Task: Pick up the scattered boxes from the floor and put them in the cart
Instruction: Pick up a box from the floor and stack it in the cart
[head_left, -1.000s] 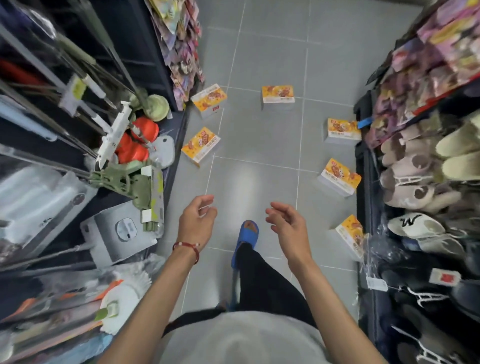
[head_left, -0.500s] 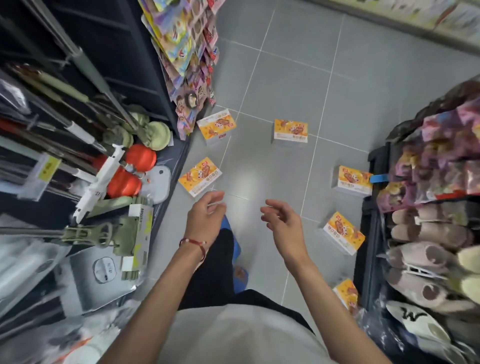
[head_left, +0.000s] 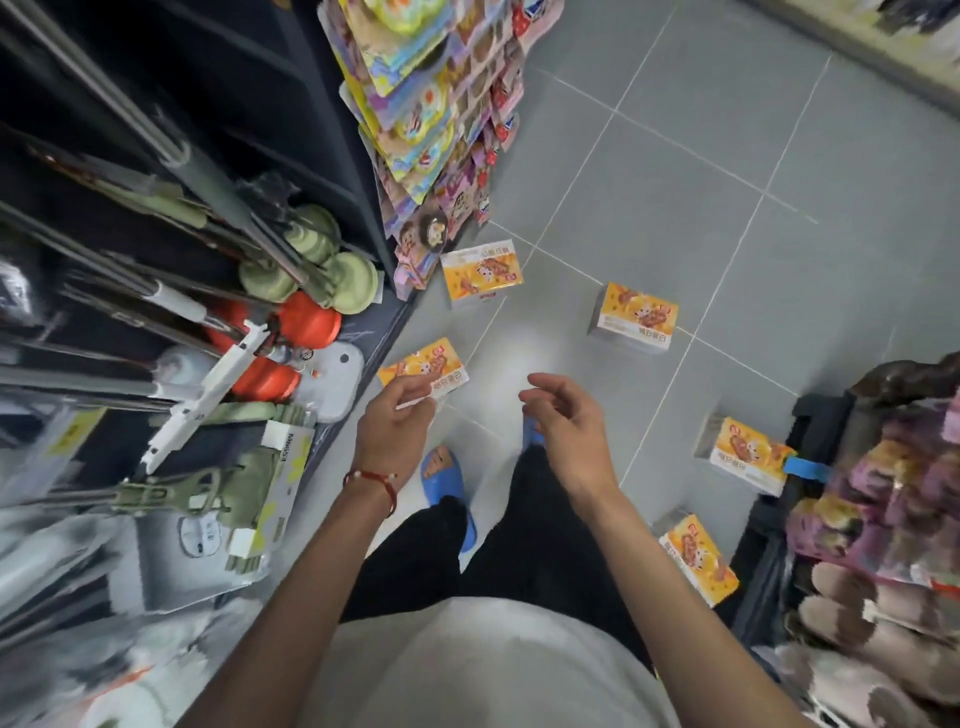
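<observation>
Boxes sit closer than before; both hands hover empty, fingers loosely curled.

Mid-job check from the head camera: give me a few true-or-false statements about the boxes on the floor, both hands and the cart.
1. Five orange boxes lie on the floor: by the left hand, below the hanging packets, mid-aisle, and two by the right shelf. True.
2. The right hand holds a box. False: it is empty, fingers loosely curled.
3. The left hand wears a red bracelet at the wrist. True.
4. The cart stands mid-aisle. False: no cart is in view.
5. The person wears blue slippers. True.
6. The left hand has lifted a box. False: it is empty; the nearest box lies on the tiles.
</observation>
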